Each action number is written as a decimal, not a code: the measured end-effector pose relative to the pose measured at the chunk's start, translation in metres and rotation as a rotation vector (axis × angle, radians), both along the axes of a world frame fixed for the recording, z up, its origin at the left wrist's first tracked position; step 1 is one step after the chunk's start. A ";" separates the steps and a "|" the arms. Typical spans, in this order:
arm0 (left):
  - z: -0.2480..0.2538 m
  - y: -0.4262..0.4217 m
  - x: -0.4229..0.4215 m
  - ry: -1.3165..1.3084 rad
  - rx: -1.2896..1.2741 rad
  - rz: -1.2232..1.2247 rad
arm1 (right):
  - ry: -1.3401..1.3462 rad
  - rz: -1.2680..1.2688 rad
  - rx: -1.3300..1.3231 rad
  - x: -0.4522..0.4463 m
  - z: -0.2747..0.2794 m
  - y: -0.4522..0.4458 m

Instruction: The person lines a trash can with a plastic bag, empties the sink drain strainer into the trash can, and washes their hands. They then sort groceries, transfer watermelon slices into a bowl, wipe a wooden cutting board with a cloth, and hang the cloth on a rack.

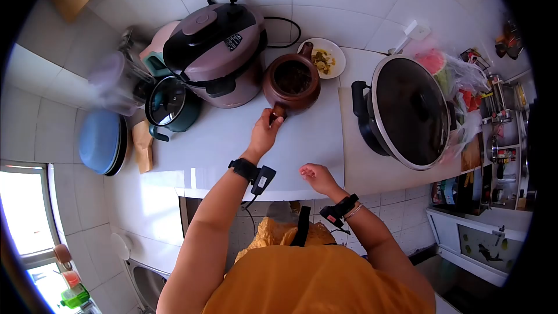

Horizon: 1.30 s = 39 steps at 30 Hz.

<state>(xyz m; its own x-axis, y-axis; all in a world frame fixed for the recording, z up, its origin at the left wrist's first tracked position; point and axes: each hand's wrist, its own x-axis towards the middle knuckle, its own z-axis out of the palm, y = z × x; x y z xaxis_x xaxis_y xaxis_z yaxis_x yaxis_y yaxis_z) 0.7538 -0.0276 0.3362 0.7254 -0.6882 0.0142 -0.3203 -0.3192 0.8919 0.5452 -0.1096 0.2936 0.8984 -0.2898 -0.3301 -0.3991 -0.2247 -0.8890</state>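
A brown clay medicine pot point(302, 96) stands uncovered on the counter, with dark contents in its round mouth. My left hand point(265, 134) is closed around its short handle, which points toward me. The pot's spout juts out at the back, over the edge of a white plate point(338, 61) holding yellowish food pieces. My right hand point(318, 178) hovers near the counter's front edge, apart from the pot. Its fingers are loosely curled in and nothing shows in them.
Left of the pot stands a large electric pressure cooker point(224, 52), beside a green lidded pot point(167, 104). A black wok with a glass lid point(410, 113) sits to the right. Plastic bags point(465, 75) and a watermelon piece point(431, 61) lie beyond it.
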 end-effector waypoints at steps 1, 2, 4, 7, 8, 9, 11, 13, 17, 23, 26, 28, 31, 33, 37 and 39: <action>0.002 0.000 -0.009 0.004 0.018 0.011 | -0.008 -0.009 -0.014 0.001 0.001 -0.001; 0.004 0.001 -0.017 0.009 0.041 0.006 | -0.014 -0.018 -0.025 0.002 0.002 -0.002; 0.010 0.007 -0.031 0.017 0.069 0.000 | -0.025 -0.035 -0.015 0.002 0.004 -0.002; 0.016 0.022 -0.045 0.044 0.044 -0.014 | -0.022 -0.059 -0.002 -0.001 0.002 -0.002; 0.018 0.029 -0.047 0.081 0.060 -0.042 | -0.010 -0.066 -0.002 -0.004 0.001 -0.003; 0.020 0.035 -0.049 0.119 0.075 -0.067 | -0.003 -0.062 0.004 -0.006 0.001 -0.004; 0.021 0.048 -0.054 0.136 0.070 -0.077 | 0.035 -0.075 0.029 -0.010 0.000 -0.008; 0.020 0.062 -0.056 0.150 0.062 -0.089 | 0.056 -0.082 0.037 -0.013 -0.002 -0.013; 0.025 0.093 -0.055 0.144 0.083 -0.069 | 0.053 -0.130 0.077 -0.022 -0.006 -0.019; 0.030 0.119 -0.077 0.238 0.113 -0.057 | 0.098 -0.076 0.053 -0.050 -0.013 -0.028; 0.026 0.127 -0.094 0.299 0.098 -0.023 | 0.133 -0.035 0.079 -0.060 -0.008 -0.039; 0.022 0.130 -0.106 0.277 0.011 0.031 | 0.146 0.022 0.055 -0.062 -0.001 -0.049; 0.015 0.142 -0.134 0.097 0.062 0.261 | 0.128 0.104 0.067 -0.076 -0.008 -0.065; -0.016 0.159 -0.166 0.203 0.030 0.603 | 0.094 0.156 0.106 -0.088 -0.014 -0.075; -0.057 0.174 -0.251 0.135 0.173 0.802 | 0.112 0.403 0.265 -0.118 0.000 -0.088; -0.081 0.172 -0.298 0.082 0.239 0.809 | 0.134 0.631 0.350 -0.142 0.001 -0.093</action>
